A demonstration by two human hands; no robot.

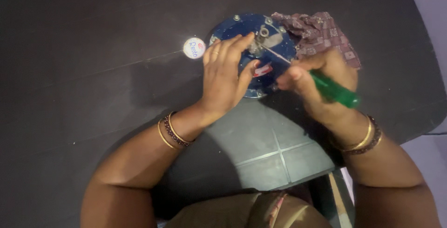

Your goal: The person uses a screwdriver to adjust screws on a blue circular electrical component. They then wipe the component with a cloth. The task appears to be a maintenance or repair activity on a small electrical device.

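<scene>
A round blue metal disc (253, 55) with small bolts around its rim lies flat on the dark counter (93, 69). The left hand (226, 76) rests spread on it, fingers pressing near the centre fitting. The right hand (316, 76) grips a green-handled screwdriver (335, 90), its shaft reaching the centre. A patterned cloth (319, 32) touches the disc's far edge; a small round white cap (194, 47) lies just beside the disc.

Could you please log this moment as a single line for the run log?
left hand: steadies blue disc | right hand: holds green-handled screwdriver, tip at disc centre | patterned cloth behind
</scene>
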